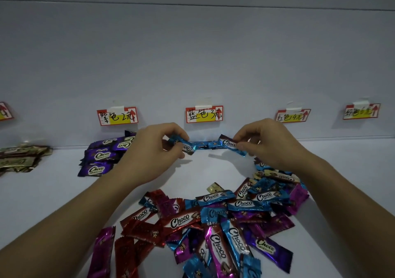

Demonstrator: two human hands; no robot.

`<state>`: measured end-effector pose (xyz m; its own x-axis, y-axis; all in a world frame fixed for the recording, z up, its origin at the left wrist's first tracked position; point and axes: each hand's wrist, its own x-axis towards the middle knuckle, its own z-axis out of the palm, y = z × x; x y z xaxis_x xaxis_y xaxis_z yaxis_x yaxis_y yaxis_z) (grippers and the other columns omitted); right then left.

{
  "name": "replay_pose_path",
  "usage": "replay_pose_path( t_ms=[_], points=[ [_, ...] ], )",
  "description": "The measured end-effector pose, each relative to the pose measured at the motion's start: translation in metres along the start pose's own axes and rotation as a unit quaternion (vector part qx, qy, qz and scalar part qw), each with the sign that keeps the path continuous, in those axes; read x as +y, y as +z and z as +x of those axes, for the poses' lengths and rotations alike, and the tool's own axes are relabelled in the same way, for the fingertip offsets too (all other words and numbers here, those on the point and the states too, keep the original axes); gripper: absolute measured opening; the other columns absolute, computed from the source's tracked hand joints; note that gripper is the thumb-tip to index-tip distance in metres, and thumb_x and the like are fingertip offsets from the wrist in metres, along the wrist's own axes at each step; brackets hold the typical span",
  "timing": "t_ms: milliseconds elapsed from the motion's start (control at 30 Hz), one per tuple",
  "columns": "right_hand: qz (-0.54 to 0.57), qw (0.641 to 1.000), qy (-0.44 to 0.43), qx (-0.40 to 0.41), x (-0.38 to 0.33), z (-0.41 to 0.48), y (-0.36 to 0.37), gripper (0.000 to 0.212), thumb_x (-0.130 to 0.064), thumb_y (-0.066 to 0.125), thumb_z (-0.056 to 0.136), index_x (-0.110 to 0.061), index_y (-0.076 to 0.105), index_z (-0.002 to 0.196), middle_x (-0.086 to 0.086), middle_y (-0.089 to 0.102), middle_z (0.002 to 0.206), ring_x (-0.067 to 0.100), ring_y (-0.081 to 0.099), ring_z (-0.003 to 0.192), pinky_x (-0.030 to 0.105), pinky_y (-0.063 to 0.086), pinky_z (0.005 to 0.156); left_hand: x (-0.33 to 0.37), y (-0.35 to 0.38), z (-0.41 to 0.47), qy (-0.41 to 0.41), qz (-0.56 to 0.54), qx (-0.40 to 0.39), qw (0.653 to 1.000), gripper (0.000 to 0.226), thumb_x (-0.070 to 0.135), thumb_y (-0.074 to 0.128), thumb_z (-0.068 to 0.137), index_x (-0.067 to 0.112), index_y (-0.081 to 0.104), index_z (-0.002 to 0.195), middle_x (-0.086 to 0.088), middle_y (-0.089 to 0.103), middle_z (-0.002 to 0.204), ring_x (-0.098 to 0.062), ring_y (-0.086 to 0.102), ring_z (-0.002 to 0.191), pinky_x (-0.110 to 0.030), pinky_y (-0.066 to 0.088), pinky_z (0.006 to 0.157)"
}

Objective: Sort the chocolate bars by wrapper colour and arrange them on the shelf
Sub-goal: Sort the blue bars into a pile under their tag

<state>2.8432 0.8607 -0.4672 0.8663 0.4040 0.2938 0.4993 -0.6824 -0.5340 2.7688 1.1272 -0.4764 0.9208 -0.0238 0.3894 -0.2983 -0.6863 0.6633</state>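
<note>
Head view: left hand (154,149) and right hand (269,143) pinch blue foil-wrapped chocolate bars (229,144) below the middle red-and-yellow price tag (204,114); next, lay them flat.

Bare forearms enter from lower left and lower right corners, converging at frame centre. Left hand (157,149) back-up, thumb and curled fingers pinching blue bar (181,144). Right hand (270,144) mirrored, pinching second blue bar (230,144).

- One wide-angle view is taken from the head, directed forward and down onto the shelf (352,153).
- The shelf is seen from near; the upper half is filled by the back wall (192,53), faced squarely.
</note>
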Motion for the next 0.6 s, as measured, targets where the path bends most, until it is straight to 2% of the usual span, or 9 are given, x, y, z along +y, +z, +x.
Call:
replay_pose_path(
  t_ms=[67, 100, 200, 267, 333, 467, 600],
  points=[
    [-0.033, 0.999, -0.002, 0.031, 0.002, 0.004, 0.003, 0.01, -0.022, 0.074, 0.09, -0.032, 0.076, 0.094, -0.02, 0.067, 0.079, -0.001, 0.063, 0.067, 0.014, 0.047, 0.055, -0.002, 0.005, 0.011, 0.05, 0.09, 0.02, 0.994, 0.013, 0.015, 0.069, 0.092, 0.027, 0.069, 0.096, 0.016, 0.069, 0.094, -0.004, 0.069, 0.076, -0.026, 0.06, 0.073],
    [-0.049, 0.998, -0.005, 0.043, 0.003, 0.006, 0.005, 0.009, -0.023, 0.074, 0.091, -0.03, 0.076, 0.095, -0.02, 0.067, 0.08, 0.0, 0.062, 0.066, 0.013, 0.044, 0.057, -0.002, 0.007, 0.017, 0.08, 0.131, 0.032, 0.988, 0.011, 0.016, 0.071, 0.091, 0.025, 0.069, 0.095, 0.014, 0.069, 0.093, -0.004, 0.066, 0.077, -0.026, 0.059, 0.074],
    [-0.106, 0.992, -0.025, 0.066, 0.003, 0.014, 0.01, 0.01, -0.022, 0.071, 0.092, -0.025, 0.078, 0.1, -0.012, 0.069, 0.088, 0.003, 0.059, 0.071, 0.019, 0.044, 0.067, -0.009, 0.018, 0.037, 0.161, 0.216, 0.045, 0.962, 0.008, 0.015, 0.075, 0.085, 0.02, 0.073, 0.092, 0.004, 0.07, 0.095, -0.013, 0.059, 0.086, -0.036, 0.055, 0.077],
    [-0.149, 0.985, -0.032, 0.087, 0.002, 0.022, 0.018, 0.014, -0.022, 0.068, 0.094, -0.024, 0.078, 0.103, -0.005, 0.072, 0.096, 0.009, 0.059, 0.077, 0.025, 0.047, 0.072, -0.016, 0.029, 0.046, 0.199, 0.26, 0.037, 0.944, 0.009, 0.016, 0.081, 0.081, 0.017, 0.077, 0.088, 0.002, 0.067, 0.095, -0.018, 0.057, 0.09, -0.034, 0.049, 0.072],
    [-0.173, 0.979, -0.025, 0.1, 0.001, 0.028, 0.026, 0.016, -0.021, 0.066, 0.095, -0.024, 0.079, 0.104, -0.001, 0.072, 0.1, 0.016, 0.062, 0.083, 0.03, 0.05, 0.073, -0.023, 0.039, 0.05, 0.209, 0.281, 0.02, 0.936, 0.008, 0.018, 0.082, 0.079, 0.017, 0.077, 0.086, 0.004, 0.062, 0.095, -0.016, 0.056, 0.086, -0.03, 0.047, 0.067],
    [-0.208, 0.975, -0.023, 0.077, 0.003, 0.032, 0.041, 0.017, -0.018, 0.062, 0.096, -0.021, 0.078, 0.101, 0.001, 0.068, 0.095, 0.021, 0.061, 0.082, 0.032, 0.05, 0.072, -0.035, 0.047, 0.054, 0.197, 0.297, 0.01, 0.934, 0.008, 0.021, 0.077, 0.085, 0.016, 0.071, 0.084, 0.004, 0.057, 0.093, -0.017, 0.055, 0.079, -0.04, 0.054, 0.064],
    [-0.236, 0.971, 0.0, 0.024, 0.009, 0.035, 0.047, 0.023, -0.008, 0.058, 0.092, -0.021, 0.077, 0.092, 0.001, 0.065, 0.087, 0.021, 0.061, 0.078, 0.027, 0.041, 0.063, -0.038, 0.043, 0.06, 0.185, 0.335, -0.014, 0.924, 0.011, 0.028, 0.067, 0.093, 0.02, 0.075, 0.095, 0.004, 0.065, 0.097, -0.02, 0.059, 0.094, -0.041, 0.055, 0.071]
  ],
)
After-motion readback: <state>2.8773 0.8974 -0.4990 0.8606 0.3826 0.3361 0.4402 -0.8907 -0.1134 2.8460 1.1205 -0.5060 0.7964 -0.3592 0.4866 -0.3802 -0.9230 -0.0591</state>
